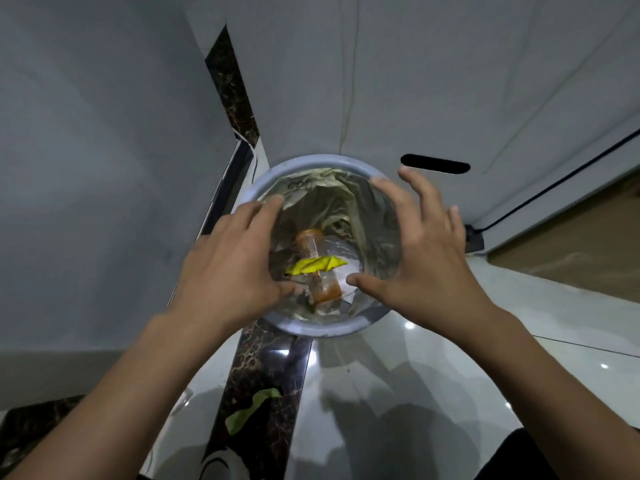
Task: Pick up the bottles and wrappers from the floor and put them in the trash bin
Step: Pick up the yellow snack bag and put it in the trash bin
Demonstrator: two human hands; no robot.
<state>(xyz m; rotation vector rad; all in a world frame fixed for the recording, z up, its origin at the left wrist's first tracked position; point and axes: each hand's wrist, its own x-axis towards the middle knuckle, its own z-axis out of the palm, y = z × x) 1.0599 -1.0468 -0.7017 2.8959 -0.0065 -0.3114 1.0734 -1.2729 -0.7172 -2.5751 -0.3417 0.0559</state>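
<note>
A round blue trash bin (pixel 322 330) with a clear plastic liner stands in a corner of the floor. Inside it lie an orange-tinted bottle (pixel 313 252) and a yellow wrapper (pixel 317 265) across the bottle, with white paper under them. My left hand (pixel 228 268) hovers over the bin's left rim with relaxed fingers and holds nothing. My right hand (pixel 426 251) is spread over the bin's right rim, fingers splayed, also holding nothing.
Grey walls meet behind the bin. A dark marbled floor strip (pixel 263 382) runs under the bin, with a green wrapper or leaf (pixel 251 408) lying on it near me. A black cable (pixel 554 183) runs along the right wall to a plug (pixel 474 239).
</note>
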